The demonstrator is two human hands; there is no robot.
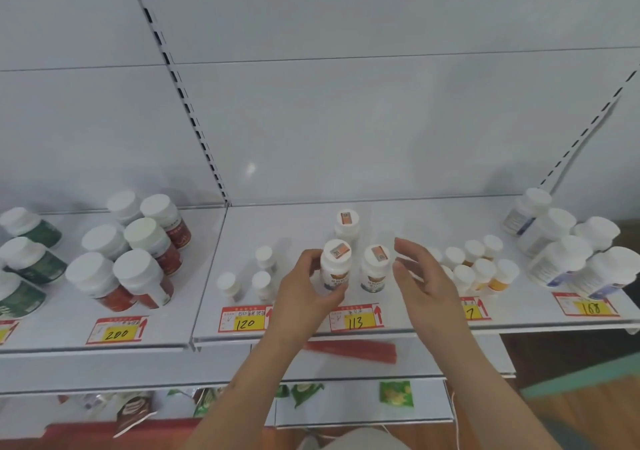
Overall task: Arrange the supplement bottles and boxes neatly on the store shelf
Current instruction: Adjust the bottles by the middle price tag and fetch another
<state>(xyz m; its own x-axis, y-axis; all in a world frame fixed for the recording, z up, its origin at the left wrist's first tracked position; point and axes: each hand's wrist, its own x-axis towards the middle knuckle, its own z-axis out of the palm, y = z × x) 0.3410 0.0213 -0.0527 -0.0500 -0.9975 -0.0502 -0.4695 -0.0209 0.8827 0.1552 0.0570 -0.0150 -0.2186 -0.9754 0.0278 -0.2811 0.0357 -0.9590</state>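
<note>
The left hand [304, 287] curls its fingers round an upright white plastic supplement bottle [335, 265], cap up, on the white metal shelf [287, 228]. Just right, a matching bottle [374, 269] stands beside the right hand [420, 276], whose fingers are spread, holding nothing.

Handwritten yellow price tags are showing along the shelf edge [398, 328]: 200 [117, 334], 120 [245, 324], 113 [355, 321], 168 [590, 308].
</note>
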